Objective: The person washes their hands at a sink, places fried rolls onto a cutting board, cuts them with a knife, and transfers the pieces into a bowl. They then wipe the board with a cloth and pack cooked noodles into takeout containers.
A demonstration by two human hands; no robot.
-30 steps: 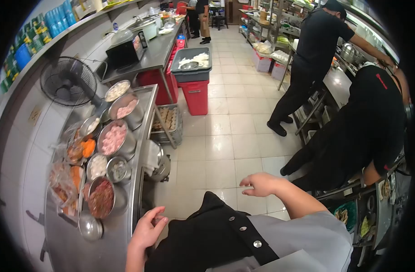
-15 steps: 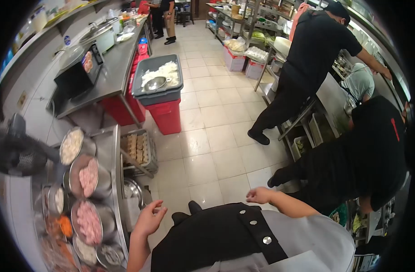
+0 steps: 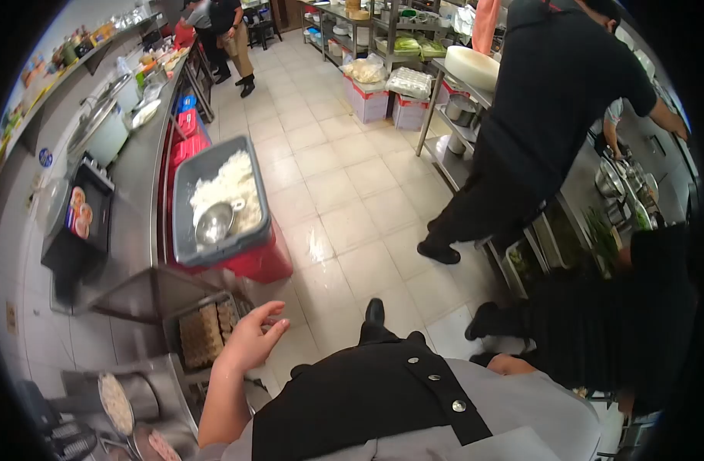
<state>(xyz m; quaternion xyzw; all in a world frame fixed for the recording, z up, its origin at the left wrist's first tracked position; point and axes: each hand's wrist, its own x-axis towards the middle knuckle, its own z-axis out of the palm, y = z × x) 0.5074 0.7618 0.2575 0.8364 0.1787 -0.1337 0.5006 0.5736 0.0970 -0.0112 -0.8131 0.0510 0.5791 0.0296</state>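
Observation:
My left hand [image 3: 253, 336] hangs in the air at waist height, its fingers loosely bent and apart, with nothing in it. Beyond it stands a grey tub [image 3: 184, 247] on a red bin [image 3: 269, 260]. White shredded or clumped food [image 3: 233, 180] lies in the tub, with a metal bowl [image 3: 214, 223] on top. Below and left of the hand, a crate holds brown egg trays [image 3: 202, 338]. Of my right arm only a small stretch of skin [image 3: 511, 365] shows beside the grey sleeve; the fingers are hidden.
A person in black [image 3: 544, 100] leans over the right counter; another dark-clothed person [image 3: 613, 307] is close on my right. Pale floor tiles [image 3: 313, 184] run between the counters. Boxes [image 3: 367, 101] stand ahead. A steel table [image 3: 129, 253] and pots with food [image 3: 117, 403] line the left.
My view has moved forward: the tub is nearer and the pots of food have slid toward the lower left. My right hand, visible before, has dropped back mostly out of sight.

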